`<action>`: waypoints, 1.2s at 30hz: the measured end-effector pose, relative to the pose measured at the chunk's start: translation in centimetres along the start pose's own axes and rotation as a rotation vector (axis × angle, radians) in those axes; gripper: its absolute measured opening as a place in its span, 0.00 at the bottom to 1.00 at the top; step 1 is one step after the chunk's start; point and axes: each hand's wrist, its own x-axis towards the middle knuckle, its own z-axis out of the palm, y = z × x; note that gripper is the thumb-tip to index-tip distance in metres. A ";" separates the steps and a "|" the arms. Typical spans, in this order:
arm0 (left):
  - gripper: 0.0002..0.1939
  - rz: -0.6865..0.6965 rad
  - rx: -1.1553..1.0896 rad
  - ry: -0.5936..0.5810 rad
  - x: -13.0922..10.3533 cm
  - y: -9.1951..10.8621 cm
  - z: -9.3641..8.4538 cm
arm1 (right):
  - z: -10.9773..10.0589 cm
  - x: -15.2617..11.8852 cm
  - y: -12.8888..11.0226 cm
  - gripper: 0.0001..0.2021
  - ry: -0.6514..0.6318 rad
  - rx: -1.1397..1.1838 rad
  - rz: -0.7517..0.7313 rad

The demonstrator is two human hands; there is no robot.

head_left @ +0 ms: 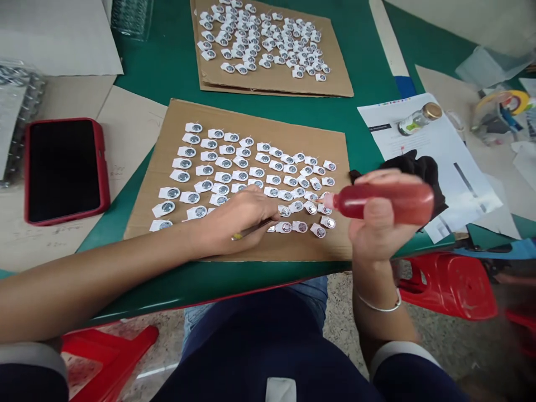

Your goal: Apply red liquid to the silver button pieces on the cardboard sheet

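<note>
My right hand [379, 231] is wrapped round a squeeze bottle [389, 202] of red liquid. The bottle is tipped sideways, its nozzle [329, 200] pointing left over small round metal pieces on white paper tabs [310, 207]. My left hand [245, 218] rests low over the brown cardboard sheet [154, 134], closed on a thin stick-like tool [251, 229] with a yellowish end; its exact kind is unclear. Near the tool's far end lies one of the metal pieces [285, 211]. Several rows of these pieces cover the sheet, and my left hand and forearm hide some.
Another cardboard sheet [276, 87] with many similar pieces lies farther back. A red-cased phone [65, 170] sits at the left. To the right are printed paper [456, 145], a small gold-lidded jar [419, 119], black cloth [421, 166] and yellow tape [513, 100]. Red stools stand below.
</note>
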 end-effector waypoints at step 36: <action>0.08 -0.013 -0.017 -0.017 -0.2 -0.1 -0.1 | 1.0 -4.1 1.2 0.14 -0.053 -0.266 -0.035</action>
